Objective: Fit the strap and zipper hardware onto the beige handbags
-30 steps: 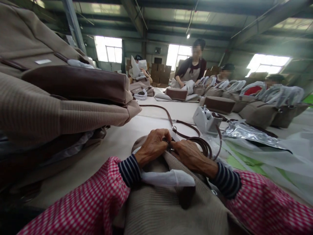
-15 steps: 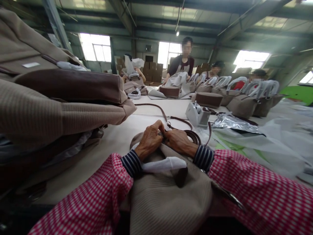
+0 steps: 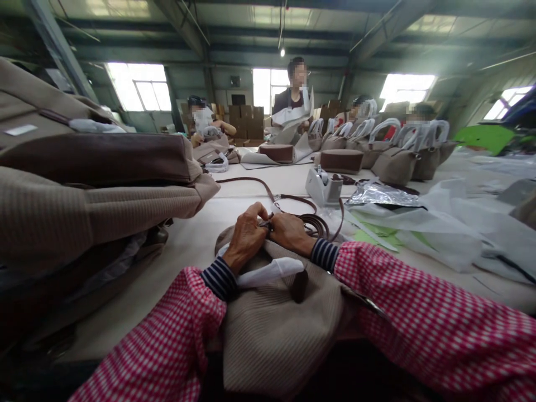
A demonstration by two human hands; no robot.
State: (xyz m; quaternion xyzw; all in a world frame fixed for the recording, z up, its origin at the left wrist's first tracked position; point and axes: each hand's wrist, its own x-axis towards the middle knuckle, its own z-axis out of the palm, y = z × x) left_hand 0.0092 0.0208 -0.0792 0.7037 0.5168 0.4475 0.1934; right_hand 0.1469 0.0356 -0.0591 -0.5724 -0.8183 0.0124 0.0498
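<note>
A beige ribbed bag (image 3: 276, 329) lies in front of me at the table's near edge, its handle wrapped in white material (image 3: 272, 272). My left hand (image 3: 248, 234) is closed at the bag's far edge, fingers pinched on a small dark part of it. Right beside it, my right hand (image 3: 288, 230) is closed on the same spot, the fingertips of both hands nearly meeting. What exactly they pinch is mostly hidden by the fingers. Just beyond my right hand lies a coiled brown strap (image 3: 320, 226).
Stacked beige and brown bags (image 3: 138, 159) rise at the left. A tape dispenser (image 3: 324, 187) stands beyond the strap. White sheets (image 3: 452, 223) and silver film (image 3: 383, 194) lie at right. Wrapped-handle bags (image 3: 393, 166) and several people are farther back.
The view has turned slightly to the right, so the scene sits further left. Both hands stay closed at the bag's edge. The standing person across the table has raised a white sheet.
</note>
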